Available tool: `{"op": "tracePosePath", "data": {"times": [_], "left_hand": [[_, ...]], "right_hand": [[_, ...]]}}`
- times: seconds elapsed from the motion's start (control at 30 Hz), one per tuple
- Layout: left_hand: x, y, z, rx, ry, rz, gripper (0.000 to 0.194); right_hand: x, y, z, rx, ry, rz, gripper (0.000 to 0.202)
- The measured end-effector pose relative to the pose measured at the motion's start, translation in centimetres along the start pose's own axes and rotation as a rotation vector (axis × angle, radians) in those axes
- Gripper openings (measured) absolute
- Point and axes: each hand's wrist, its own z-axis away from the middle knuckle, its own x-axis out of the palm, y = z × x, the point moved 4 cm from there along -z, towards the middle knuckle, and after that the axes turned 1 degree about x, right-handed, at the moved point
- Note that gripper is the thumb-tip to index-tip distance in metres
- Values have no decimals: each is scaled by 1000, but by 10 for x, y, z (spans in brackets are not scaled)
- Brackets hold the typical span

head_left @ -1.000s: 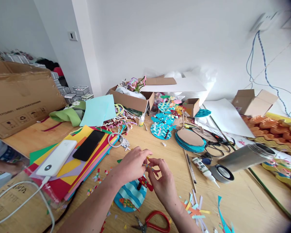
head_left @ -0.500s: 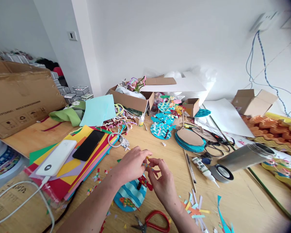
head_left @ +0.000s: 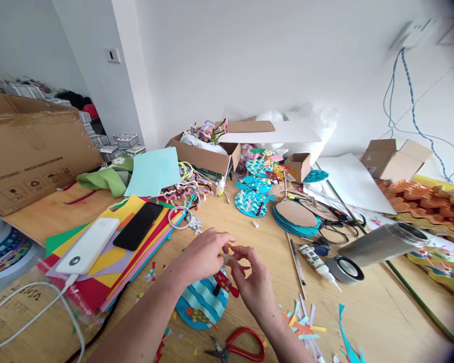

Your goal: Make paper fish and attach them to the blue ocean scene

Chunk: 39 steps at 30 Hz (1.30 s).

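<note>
"Where is the little paper piece (head_left: 231,260)?"

"Past the round blue card (head_left: 199,298). It is pinched by the right hand (head_left: 254,281) and touched by the left hand (head_left: 202,254), but its grip can't be told."

"The red scissors (head_left: 245,351)?"

"Laid near, right of the card."

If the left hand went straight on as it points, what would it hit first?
Likely the small patterned paper piece just beyond the left hand, then the right hand; exact depth is unclear.
</note>
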Motion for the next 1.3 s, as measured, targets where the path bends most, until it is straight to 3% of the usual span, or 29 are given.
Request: {"op": "tracePosePath", "data": {"times": [0.8, 1.3], "left_hand": [[-3, -1, 0, -30, -1, -60, 44], [-3, 2, -1, -20, -16, -60, 45]], "right_hand": [[-2, -4, -3, -21, 13, 1, 14], [4, 1, -5, 42, 72, -46, 23]]}}
